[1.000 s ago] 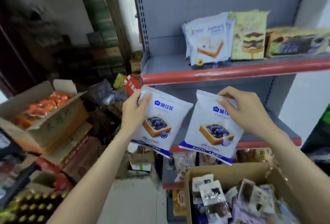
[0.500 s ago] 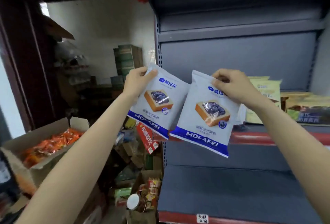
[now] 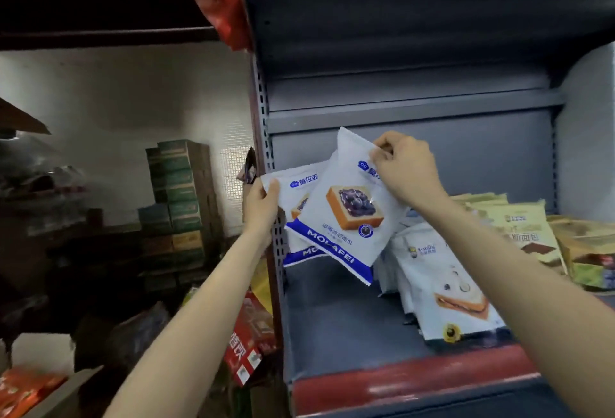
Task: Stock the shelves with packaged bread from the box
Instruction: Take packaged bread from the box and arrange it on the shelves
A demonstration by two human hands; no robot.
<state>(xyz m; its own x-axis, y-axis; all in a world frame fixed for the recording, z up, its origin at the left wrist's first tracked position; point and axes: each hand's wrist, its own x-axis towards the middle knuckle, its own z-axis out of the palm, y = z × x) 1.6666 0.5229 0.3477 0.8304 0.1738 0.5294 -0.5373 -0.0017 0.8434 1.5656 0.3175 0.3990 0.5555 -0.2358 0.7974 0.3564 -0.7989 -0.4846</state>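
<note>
Hands: two | left hand (image 3: 261,206), right hand (image 3: 407,169) | bread packs held: two (image 3: 346,214)

arms: bare, no sleeves in view | left hand (image 3: 261,206) — right hand (image 3: 407,169) (no gloves)

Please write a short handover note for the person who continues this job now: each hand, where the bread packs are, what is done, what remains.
Left hand holds one MOLAFEI pack by its top left corner, at the shelf's left upright.
Right hand pinches the front MOLAFEI pack at its top, overlapping the first.
Both packs hang above the bare left part of the shelf.
Done: other bread packs already stand to the right.
Left: set both packs down. The box is out of view.
</note>
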